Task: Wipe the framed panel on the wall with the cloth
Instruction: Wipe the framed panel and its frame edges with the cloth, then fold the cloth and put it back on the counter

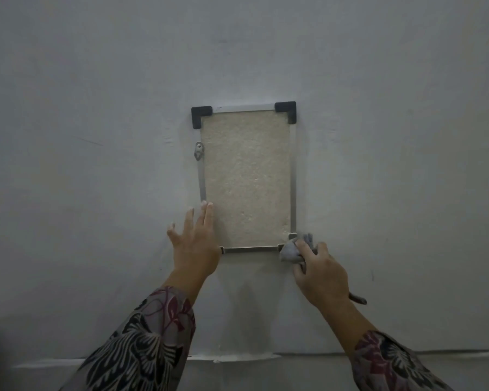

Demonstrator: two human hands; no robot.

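Grey painted wall [96,136] fills the view, framed panel [247,179] hanging on it dead ahead, long axis vertical. Black caps on its two top corners, thin metal strips down the sides and along the bottom, rough beige face in the middle.

My right hand [321,273] is curled tight round a bunched grey cloth [292,249], pressing it onto the bottom right corner of the frame. So the panel lies up and to the left of that hand; nearly all its face is above the cloth. My left hand [195,241] is flat and spread against the wall at the bottom left corner, fingertips [206,206] touching the left strip, bracing.

Right hand is the working one and already in contact. Likely next stroke: up along the right strip, or leftward along the bottom strip. Corner looks loose down there, so light pressure is safer.
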